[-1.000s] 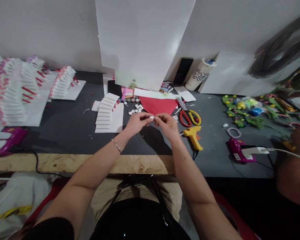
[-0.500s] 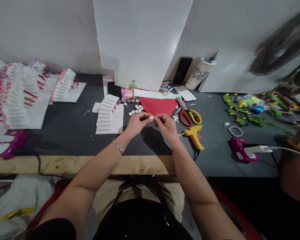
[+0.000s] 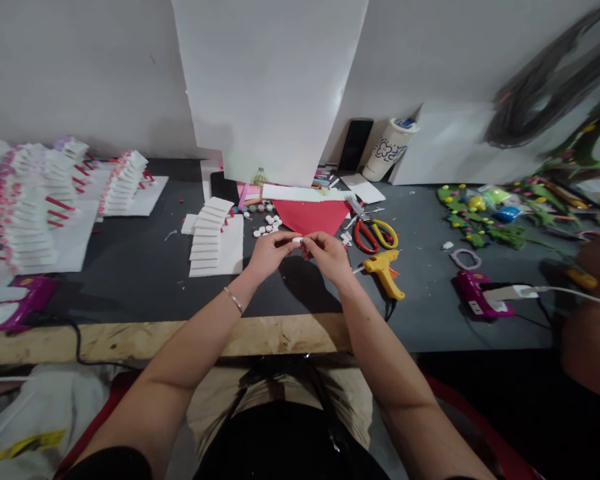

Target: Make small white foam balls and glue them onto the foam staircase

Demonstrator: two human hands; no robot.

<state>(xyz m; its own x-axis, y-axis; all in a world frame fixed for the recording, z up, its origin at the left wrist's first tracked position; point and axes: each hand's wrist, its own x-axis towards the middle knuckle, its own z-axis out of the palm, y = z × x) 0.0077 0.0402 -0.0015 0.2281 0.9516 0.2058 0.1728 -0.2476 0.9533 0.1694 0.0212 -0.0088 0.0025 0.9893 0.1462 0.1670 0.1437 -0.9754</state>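
My left hand (image 3: pixel 271 254) and my right hand (image 3: pixel 326 253) meet over the dark table, fingertips closed from both sides on one small white piece (image 3: pixel 297 240). It looks like the rounded white pieces (image 3: pixel 266 227) lying in a cluster just behind my left hand; its exact kind is too small to make out. Behind the fingers lies a red sheet (image 3: pixel 313 215). To the left, a stepped model of white foam-like slabs (image 3: pixel 210 233) stands on a white base. Right of my right hand are red-and-yellow-handled scissors (image 3: pixel 375 235) and a yellow glue gun (image 3: pixel 384 272).
Finished-looking white stepped models (image 3: pixel 30 227) with red bars crowd the left. A purple power strip (image 3: pixel 483 293) with a plugged-in cable lies right, near green decorated pieces (image 3: pixel 463 213). A phone (image 3: pixel 355 143) and a patterned cup (image 3: pixel 390 148) stand at the back. Another person's arm (image 3: pixel 590 320) reaches in at right.
The view has shifted slightly. Both hands stay together, with the small white piece still pinched between their fingertips and turned a little.
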